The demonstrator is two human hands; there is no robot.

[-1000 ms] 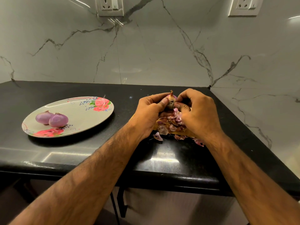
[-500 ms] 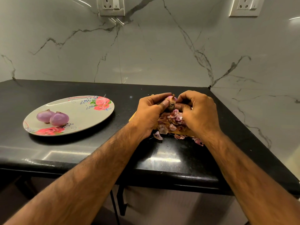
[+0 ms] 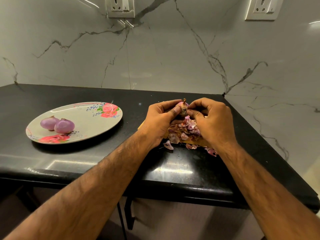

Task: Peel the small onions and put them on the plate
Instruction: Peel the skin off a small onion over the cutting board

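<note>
Left hand (image 3: 161, 122): fingers curled round the held onion (image 3: 183, 109), with the thumb laid against its near face. The hand hangs just above the counter (image 3: 69, 160), right of centre.
Right hand (image 3: 213, 122): fingers curled, with the thumb and forefinger pinching the same onion from the opposite side.
Held onion: caught between the two hands, stem tip pointing up. Dry brownish skin covers the near face, and pink shows at the top.
Peels (image 3: 183, 134): a loose heap of pink and purple skins directly below the hands. A few scraps lie on the bare counter at its near edge.
Board (image 3: 195, 142): a yellowish slab under the heap, largely hidden. It is probably a cutting board, though too little shows to be sure.
Plate (image 3: 97, 125): pale, printed with red roses, flat on the counter well to the left of the hands.
Peeled onions: two glossy purple bulbs, the left one (image 3: 49, 122) and the right one (image 3: 64, 126), touching each other on the left part of the plate.
Counter: polished black stone with a rounded front edge that reflects light.
Wall (image 3: 155, 58): white marble with grey veins, turning a corner behind the right hand.
Sockets: one (image 3: 120, 6) above the middle of the counter and another (image 3: 261, 8) at upper right.
</note>
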